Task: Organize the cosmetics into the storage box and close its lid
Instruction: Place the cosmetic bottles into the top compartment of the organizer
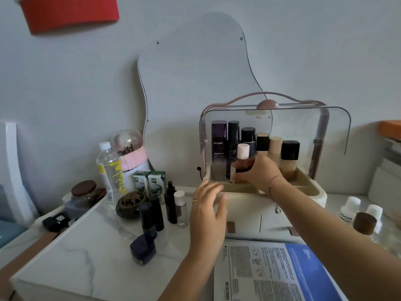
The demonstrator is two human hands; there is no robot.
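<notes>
The right arm is stretched forward from the lower right, and the right hand [258, 172] is curled around a pink-capped bottle [243, 157], which is gripped at its lower body between fingers and thumb. The left hand [208, 211] is held lower and nearer the camera, palm down, fingers straight and spread, with nothing held; whether it touches the box front cannot be told. The held bottle is kept nearly upright, its long axis vertical with the cap uppermost and leaned slightly to the right, just above the front left part of the storage box [312, 190]. The box's clear lid [303, 127] is raised, and the open front is turned toward the person. Behind the right hand, six bottles are stood upright in a row inside the box: a purple bottle [219, 137] at the far left and a square black-capped bottle [290, 149] at the far right. To the left of the left hand, five loose cosmetics are counted on the tabletop, among them a dropper bottle [170, 205] and a squat dark blue jar [143, 248]. Beyond the right forearm, three more bottles are seen, one brown-capped [364, 223]. A printed leaflet [271, 272] is lain beneath the right forearm.
</notes>
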